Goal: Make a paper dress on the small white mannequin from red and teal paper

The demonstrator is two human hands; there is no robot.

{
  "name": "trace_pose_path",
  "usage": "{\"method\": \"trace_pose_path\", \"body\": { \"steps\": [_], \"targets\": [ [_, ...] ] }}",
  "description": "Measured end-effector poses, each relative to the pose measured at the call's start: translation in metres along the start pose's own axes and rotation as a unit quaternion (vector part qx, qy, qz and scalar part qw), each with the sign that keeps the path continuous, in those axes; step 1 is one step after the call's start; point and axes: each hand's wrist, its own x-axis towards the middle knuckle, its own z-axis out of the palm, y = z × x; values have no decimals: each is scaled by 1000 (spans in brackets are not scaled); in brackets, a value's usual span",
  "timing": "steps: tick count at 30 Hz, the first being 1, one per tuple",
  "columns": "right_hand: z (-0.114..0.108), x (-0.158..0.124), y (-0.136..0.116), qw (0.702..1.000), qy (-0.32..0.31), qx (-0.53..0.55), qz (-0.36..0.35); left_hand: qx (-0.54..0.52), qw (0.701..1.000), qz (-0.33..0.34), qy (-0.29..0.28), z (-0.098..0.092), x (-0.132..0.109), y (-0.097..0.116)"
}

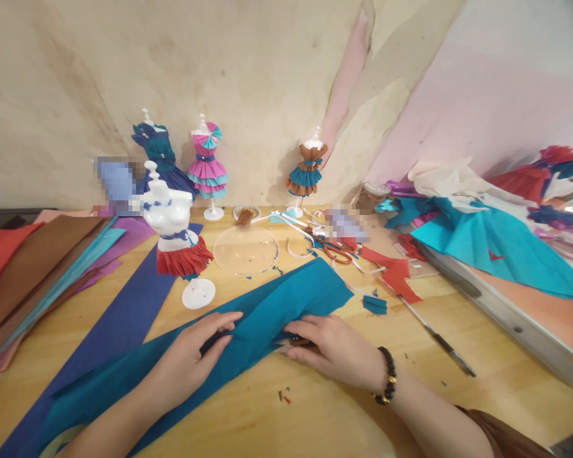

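Observation:
A long strip of teal crepe paper (291, 286) lies slantwise across the table, folded over in part. My left hand (191, 356) is closed on its near edge, thumb towards the fingertips. My right hand (334, 350) grips what looks like a pair of scissors (300, 342), mostly hidden by the fingers; a bit of pale metal shows at the paper's lower edge. Just beyond the paper stands a white mannequin (168, 210) with a red pleated skirt (184, 256) and a blue band at the waist.
Dressed mannequins (209, 159) stand along the wall. Stacked paper sheets (42, 261) lie at left, over a dark blue strip (119, 324). Orange-handled scissors (338, 254), red scraps (401, 277) and a pen (439, 340) lie at right, near a metal-edged box (506, 318).

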Motion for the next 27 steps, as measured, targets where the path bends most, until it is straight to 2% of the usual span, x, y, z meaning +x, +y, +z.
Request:
{"method": "trace_pose_path", "body": {
  "steps": [14,21,27],
  "targets": [
    [11,6,-15,996,-6,-77,-44,-9,1000,-13,-23,2,0,-4],
    [15,8,-11,994,-11,-99,-37,-4,1000,-11,-9,1,0,-1],
    [19,8,-10,994,-8,-86,-61,-21,1000,-10,-15,0,1,1]
  ]
}}
